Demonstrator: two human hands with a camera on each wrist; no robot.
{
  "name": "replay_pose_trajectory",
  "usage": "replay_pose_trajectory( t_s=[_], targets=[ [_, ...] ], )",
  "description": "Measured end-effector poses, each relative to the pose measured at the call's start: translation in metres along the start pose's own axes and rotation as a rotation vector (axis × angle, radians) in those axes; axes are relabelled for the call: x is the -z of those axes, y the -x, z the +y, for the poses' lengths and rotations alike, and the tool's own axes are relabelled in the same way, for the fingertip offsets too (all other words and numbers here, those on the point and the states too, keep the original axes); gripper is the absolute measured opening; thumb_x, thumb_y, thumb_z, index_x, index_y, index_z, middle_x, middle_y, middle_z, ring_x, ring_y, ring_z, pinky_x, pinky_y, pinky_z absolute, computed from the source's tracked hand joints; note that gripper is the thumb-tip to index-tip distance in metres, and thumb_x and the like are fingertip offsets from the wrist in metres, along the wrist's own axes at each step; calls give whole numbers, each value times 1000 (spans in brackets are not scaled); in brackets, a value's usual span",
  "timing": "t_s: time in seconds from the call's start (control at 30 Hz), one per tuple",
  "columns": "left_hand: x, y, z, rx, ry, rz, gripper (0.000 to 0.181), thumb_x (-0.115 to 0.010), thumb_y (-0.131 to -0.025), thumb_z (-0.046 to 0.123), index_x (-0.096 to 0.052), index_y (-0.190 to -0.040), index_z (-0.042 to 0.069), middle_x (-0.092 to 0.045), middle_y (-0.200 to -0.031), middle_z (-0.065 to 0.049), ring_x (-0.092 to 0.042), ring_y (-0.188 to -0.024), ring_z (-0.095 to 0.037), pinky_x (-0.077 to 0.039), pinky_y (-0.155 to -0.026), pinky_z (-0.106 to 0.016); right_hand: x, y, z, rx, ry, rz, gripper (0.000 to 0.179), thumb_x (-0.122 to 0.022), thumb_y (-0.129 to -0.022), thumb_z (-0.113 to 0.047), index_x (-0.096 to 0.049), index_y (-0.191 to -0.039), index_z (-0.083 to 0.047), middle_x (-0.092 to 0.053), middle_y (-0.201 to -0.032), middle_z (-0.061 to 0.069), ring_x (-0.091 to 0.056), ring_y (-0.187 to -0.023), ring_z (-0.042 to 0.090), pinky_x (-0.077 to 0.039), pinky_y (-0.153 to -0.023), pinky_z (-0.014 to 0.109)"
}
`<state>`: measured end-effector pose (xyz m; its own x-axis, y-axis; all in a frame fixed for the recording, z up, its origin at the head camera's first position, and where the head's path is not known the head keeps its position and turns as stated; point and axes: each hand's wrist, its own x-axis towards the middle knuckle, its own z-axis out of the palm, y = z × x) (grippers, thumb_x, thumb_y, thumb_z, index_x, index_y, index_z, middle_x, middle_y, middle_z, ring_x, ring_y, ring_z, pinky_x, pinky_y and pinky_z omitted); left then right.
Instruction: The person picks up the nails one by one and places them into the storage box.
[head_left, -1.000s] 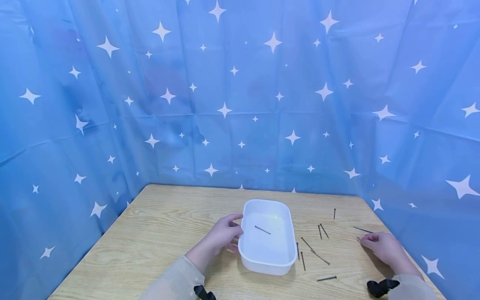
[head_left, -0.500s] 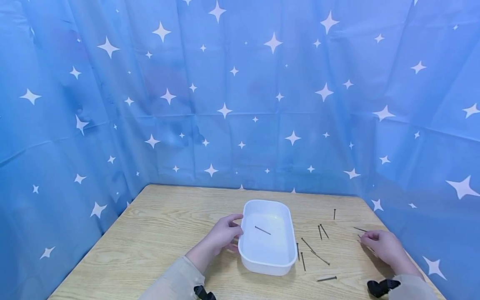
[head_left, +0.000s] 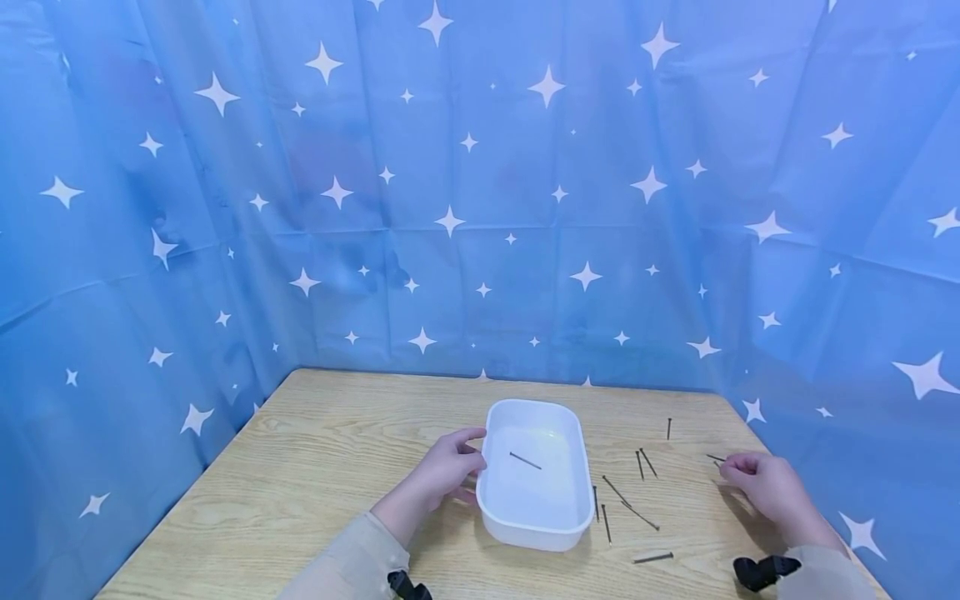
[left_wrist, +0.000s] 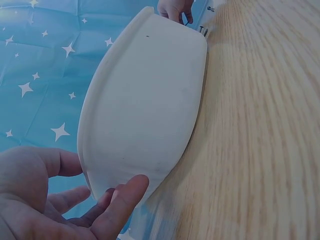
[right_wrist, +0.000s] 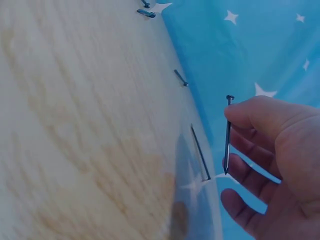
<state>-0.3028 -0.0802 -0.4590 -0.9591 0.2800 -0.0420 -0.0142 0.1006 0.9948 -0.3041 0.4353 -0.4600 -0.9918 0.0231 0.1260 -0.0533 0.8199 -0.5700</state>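
Observation:
A white plastic tub (head_left: 534,479) stands on the wooden table with one nail (head_left: 526,460) lying on its bottom. My left hand (head_left: 444,468) touches the tub's left side with spread, relaxed fingers; the left wrist view has the fingertips (left_wrist: 135,184) against the outer wall and at the rim. Off to the right, my right hand (head_left: 765,487) pinches a dark nail (right_wrist: 228,137) between thumb and index finger, its head up and its point down. The other fingers are loosely bent. Close beside this hand, another nail (right_wrist: 201,154) lies on the table.
Several loose nails lie between the tub and my right hand, among them a pair (head_left: 645,463), one by the front (head_left: 653,557) and one farther back (head_left: 669,428). A blue star-patterned curtain (head_left: 480,192) surrounds the wooden table (head_left: 337,433).
My right hand has shifted slightly away from me and now overlaps more of the nail lying beside it. The left hand and the tub have stayed in place.

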Motion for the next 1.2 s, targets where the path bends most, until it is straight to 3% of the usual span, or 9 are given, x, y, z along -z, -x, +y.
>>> replay_pose_trajectory(
  t_s=[0.1, 0.2, 0.43, 0.63, 0.97, 1.2],
  targets=[
    [-1, 1, 0, -3, -5, 2, 69, -64, -87, 6, -45, -153, 6, -58, -120, -25, -65, -92, -34, -64, -61, -47, 2, -1, -4, -9, -7, -1, 29, -58, -102, -25, -74, -102, 0, -60, -128, 33, -54, -86, 21, -43, -66, 33],
    [-1, 1, -1, -6, -9, 7, 69, -64, -87, 6, -44, -153, 6, -58, -119, -25, -64, -92, -35, -64, -60, -47, 5, -1, -10, -14, -30, 4, 32, -58, -103, -28, -72, -105, 2, -59, -129, 33, -56, -92, 25, -45, -67, 33],
    [-1, -1, -3, -1, -10, 9, 69, -64, -88, 6, -44, -153, 6, -58, -120, -25, -64, -94, -35, -64, -60, -47, 8, -1, -17, 50, 2, 41, 35, -59, -103, -32, -73, -106, 0, -57, -133, 33, -57, -113, 45, -51, -73, 35],
    [-1, -1, -2, -4, -7, 11, 69, -64, -87, 6, -44, -153, 5, -58, -119, -25, -64, -92, -35, -64, -60, -47, 11, -4, -22, 48, 4, 31, 40, -58, -103, -38, -73, -106, -1, -54, -137, 32, -53, -119, 51, -54, -78, 45],
    [-2, 1, 0, -1, -12, 15, 67, -64, -88, 6, -44, -153, 6, -58, -118, -24, -64, -91, -33, -64, -61, -46, 17, -2, -41, 102, 7, 65, 38, -58, -105, -34, -73, -106, 1, -54, -136, 32, -51, -119, 54, -53, -84, 60],
    [-2, 1, 0, 1, -11, 19, 68, -64, -88, 6, -45, -153, 6, -58, -119, -24, -63, -91, -32, -64, -61, -46, 19, -3, -51, 129, 4, 76, 35, -57, -105, -33, -74, -101, -3, -54, -137, 31, -46, -122, 55, -53, -83, 60]
  ],
)
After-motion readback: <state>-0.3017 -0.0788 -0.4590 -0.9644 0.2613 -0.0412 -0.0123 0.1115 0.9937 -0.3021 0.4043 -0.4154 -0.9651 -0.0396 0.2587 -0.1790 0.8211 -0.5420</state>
